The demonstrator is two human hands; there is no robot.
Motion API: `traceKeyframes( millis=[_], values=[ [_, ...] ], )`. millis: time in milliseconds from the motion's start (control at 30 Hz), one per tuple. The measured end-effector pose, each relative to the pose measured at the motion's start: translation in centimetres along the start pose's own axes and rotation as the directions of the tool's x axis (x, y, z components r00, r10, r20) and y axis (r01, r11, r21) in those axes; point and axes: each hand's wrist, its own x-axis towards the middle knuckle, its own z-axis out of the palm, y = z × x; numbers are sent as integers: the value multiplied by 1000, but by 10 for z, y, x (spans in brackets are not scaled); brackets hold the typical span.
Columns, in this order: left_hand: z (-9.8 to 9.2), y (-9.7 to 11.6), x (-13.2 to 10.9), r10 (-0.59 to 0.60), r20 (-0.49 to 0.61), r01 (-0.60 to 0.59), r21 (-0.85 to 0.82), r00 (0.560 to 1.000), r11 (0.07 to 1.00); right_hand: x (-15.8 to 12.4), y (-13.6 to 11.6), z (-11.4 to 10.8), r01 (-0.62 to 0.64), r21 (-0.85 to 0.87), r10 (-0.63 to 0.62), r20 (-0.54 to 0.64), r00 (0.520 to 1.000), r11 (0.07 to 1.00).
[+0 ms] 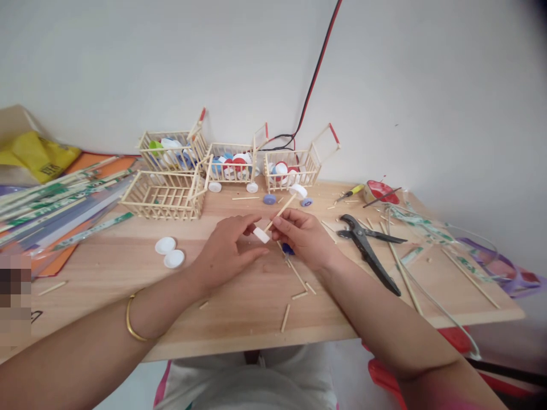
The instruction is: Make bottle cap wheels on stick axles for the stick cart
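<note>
My right hand [302,236] pinches a thin wooden stick [282,212] above the middle of the table. A white bottle cap [298,191] is on the stick's far end, and another white cap [261,235] sits at its near end. My left hand [233,247] is beside the near cap, with its thumb and fingers apart. Whether a fingertip touches that cap is hard to tell. Beneath my right hand lies a dark blue object [288,249], partly hidden. Two white caps [174,259] rest on the table to the left of my left hand.
Small stick carts, one unfilled [164,213] and others holding caps [233,177], stand at the back. Black pliers [370,256], a yellow-handled knife [354,192] and a red-stained bowl [382,193] lie right. Wrapped sticks [55,199] are piled left. Stick pieces [285,318] are scattered in front.
</note>
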Motion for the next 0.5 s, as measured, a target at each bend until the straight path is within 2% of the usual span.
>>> traceKeyframes(
  millis=[100,233,500],
  values=[
    [-3,5,0,13,-32,-15,-48,999,999,0,-2,1,-75,144,76,-4,997,987],
    [-5,7,-1,23,-57,-27,-78,998,997,-1,-7,2,-155,237,156,13,988,959],
    [-7,8,-2,35,-38,-39,-96,999,995,-1,-5,3,-186,291,182,39,982,939]
  ],
)
